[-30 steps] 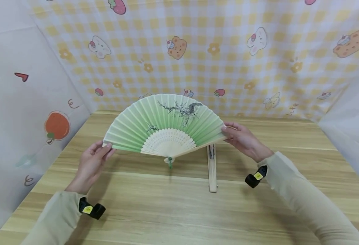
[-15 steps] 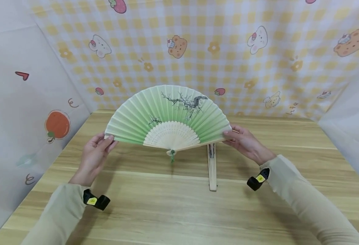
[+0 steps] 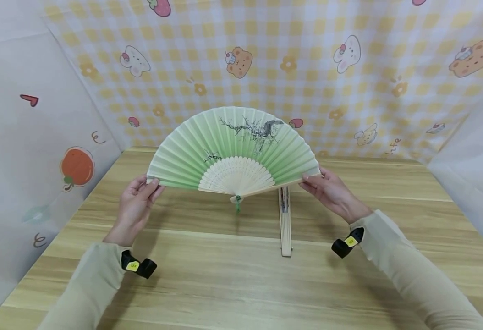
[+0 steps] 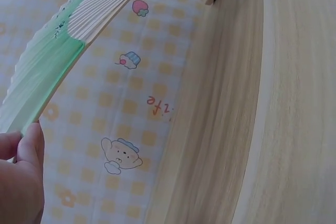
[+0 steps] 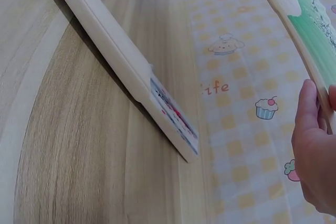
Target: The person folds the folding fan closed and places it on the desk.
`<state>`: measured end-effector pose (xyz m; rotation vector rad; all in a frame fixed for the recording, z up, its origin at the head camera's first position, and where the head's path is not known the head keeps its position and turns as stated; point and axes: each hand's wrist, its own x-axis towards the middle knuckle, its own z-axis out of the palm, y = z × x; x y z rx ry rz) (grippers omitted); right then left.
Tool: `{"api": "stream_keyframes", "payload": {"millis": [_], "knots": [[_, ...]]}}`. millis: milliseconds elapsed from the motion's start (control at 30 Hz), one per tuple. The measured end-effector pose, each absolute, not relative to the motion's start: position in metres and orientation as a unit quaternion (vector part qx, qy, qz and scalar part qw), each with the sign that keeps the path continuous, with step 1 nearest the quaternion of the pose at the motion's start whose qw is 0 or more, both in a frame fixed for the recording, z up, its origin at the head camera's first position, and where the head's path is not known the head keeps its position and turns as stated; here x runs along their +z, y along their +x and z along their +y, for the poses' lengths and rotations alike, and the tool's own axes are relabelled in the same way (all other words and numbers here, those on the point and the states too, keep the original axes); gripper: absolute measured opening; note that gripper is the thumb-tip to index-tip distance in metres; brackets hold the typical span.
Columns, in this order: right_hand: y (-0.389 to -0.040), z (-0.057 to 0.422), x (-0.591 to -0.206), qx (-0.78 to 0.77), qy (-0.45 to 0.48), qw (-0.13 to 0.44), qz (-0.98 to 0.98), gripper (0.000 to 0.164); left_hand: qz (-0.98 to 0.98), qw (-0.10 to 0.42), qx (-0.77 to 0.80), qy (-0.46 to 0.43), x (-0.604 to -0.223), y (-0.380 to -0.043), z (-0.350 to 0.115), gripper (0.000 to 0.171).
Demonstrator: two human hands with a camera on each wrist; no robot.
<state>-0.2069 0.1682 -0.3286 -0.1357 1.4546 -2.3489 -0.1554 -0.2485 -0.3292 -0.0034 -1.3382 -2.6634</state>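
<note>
A green and white folding fan (image 3: 233, 137), spread wide with a dark branch print and pale pierced ribs, is held up above the table. My left hand (image 3: 137, 201) pinches its left end between thumb and fingers. At the other end my right hand (image 3: 330, 190) pinches the outer rib. A green cord (image 3: 238, 204) hangs from the pivot. Beneath the right part of the fan lies a second, folded fan (image 3: 285, 227); its far end is hidden in the head view. The right wrist view shows that folded fan (image 5: 113, 51) with a patterned strip between its sticks.
The wood-grain table (image 3: 225, 284) stretches under both arms. Behind it hangs a yellow checked cloth (image 3: 266, 46) with cartoon prints, and a white cloth (image 3: 14, 160) closes the left side. Each wrist carries a black camera (image 3: 140, 266).
The spread fan has risen and shifted slightly to the right. My left hand has moved up and rightward with it; my right hand has moved little. The folded fan stays in place.
</note>
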Motion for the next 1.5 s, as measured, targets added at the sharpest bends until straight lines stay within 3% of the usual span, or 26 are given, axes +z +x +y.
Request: {"api": "stream_keyframes", "payload": {"millis": [300, 933, 1500], "knots": [[-0.203, 0.171, -0.329, -0.867, -0.049, 0.14, 0.476, 0.037, -0.444, 0.077, -0.893, -0.022, -0.332, -0.158, -0.24, 0.018], [-0.196, 0.165, -0.326, -0.91, 0.037, -0.035, 0.413, 0.044, -0.438, 0.053, -0.897, -0.017, -0.336, -0.165, -0.223, 0.018], [-0.193, 0.17, -0.323, -0.907, 0.029, -0.042, 0.418, 0.036, -0.429, 0.028, -0.903, -0.013, -0.333, -0.167, -0.221, 0.019]]}}
